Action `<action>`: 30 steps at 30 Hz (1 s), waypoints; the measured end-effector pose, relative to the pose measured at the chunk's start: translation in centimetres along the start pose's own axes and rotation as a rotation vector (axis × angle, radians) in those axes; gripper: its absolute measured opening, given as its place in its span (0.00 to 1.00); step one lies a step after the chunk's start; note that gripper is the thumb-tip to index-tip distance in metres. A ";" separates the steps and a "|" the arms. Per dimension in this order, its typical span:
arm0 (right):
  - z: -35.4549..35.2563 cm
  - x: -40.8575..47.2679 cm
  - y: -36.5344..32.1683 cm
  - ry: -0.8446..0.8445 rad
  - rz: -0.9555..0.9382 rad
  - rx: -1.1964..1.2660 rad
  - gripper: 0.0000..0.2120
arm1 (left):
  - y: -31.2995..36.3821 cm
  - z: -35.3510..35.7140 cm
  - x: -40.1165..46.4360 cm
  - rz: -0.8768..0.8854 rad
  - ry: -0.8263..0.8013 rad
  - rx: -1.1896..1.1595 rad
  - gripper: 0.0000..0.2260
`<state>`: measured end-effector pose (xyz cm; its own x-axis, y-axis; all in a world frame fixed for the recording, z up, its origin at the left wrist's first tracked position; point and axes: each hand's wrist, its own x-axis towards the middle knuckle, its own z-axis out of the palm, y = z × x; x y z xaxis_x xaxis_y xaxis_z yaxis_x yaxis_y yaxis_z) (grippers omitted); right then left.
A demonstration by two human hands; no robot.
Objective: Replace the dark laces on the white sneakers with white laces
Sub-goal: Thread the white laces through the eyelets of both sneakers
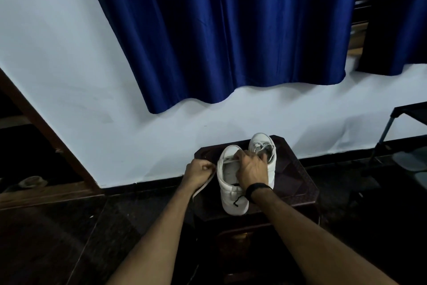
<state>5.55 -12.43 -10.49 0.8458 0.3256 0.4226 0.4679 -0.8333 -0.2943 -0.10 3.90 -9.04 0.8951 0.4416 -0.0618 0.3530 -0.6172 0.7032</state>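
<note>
Two white sneakers stand on a dark stool [298, 183]. The near sneaker [231, 197] points its toe away from me. A white lace [227, 162] crosses it near the toe and hangs off its left side. My left hand [198, 174] pinches that lace to the left of the shoe. My right hand [251, 170] rests over the shoe's opening, fingers curled at the lace. The far sneaker [263, 144], behind my right hand, carries white laces. A dark cord [238, 200] dangles from my right wrist band.
A blue curtain [219, 30] hangs on the white wall behind the stool. A dark wooden frame [46, 127] runs down the left. A metal-legged rack [392, 127] stands at the right. The floor [57, 238] is dark.
</note>
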 end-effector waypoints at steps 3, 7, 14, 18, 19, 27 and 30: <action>0.1 -0.1 0.0 0.001 0.008 0.018 0.18 | 0.3 -2.2 -0.1 -0.049 0.111 0.000 0.12; 0.2 0.0 0.0 0.038 -0.013 0.037 0.17 | 2.0 -7.8 -2.1 -0.340 -0.100 -0.398 0.14; -3.3 -2.2 -4.4 -0.001 -0.245 0.481 0.15 | 6.8 -10.0 -4.6 -0.320 -0.259 -0.934 0.07; -5.0 -2.8 -7.1 -0.555 -0.135 1.217 0.16 | 8.5 -8.6 -4.7 -0.340 -0.135 -1.078 0.03; -5.5 -2.7 -6.5 -0.562 -0.105 1.287 0.14 | 8.4 -8.8 -4.6 -0.342 -0.084 -1.124 0.03; -9.2 -0.3 0.3 -0.387 -0.040 0.896 0.14 | 3.5 -8.1 -4.0 -0.434 0.360 -0.458 0.12; -9.5 0.3 -0.9 -0.296 -0.173 0.548 0.13 | 6.5 -6.3 -5.2 0.067 0.353 -0.151 0.15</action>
<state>2.94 -15.84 -1.94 0.7445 0.6096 0.2722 0.6010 -0.4344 -0.6709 -4.17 1.75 0.32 0.7564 0.6172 0.2168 0.2296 -0.5608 0.7955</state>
